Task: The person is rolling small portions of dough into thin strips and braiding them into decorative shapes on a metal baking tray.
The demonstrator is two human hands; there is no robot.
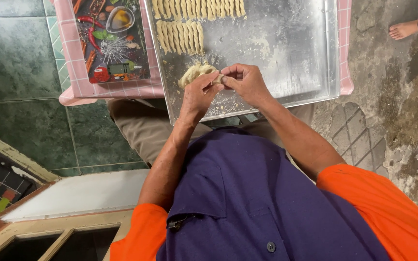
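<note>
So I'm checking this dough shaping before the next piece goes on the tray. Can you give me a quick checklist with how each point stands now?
1. Dough lump held in left hand: ok.
2. Right hand pinching a small piece at the lump's edge: ok.
3. Bare room on the tray for more: ok, the right part is free.
4. Twisted pieces lying in neat rows at the tray's top left: ok.
5. Tray seated firmly on the pink cloth: cannot tell; its near edge juts past the cloth over the lap.
6. Scale clear of the tray: ok, beside it.
</note>
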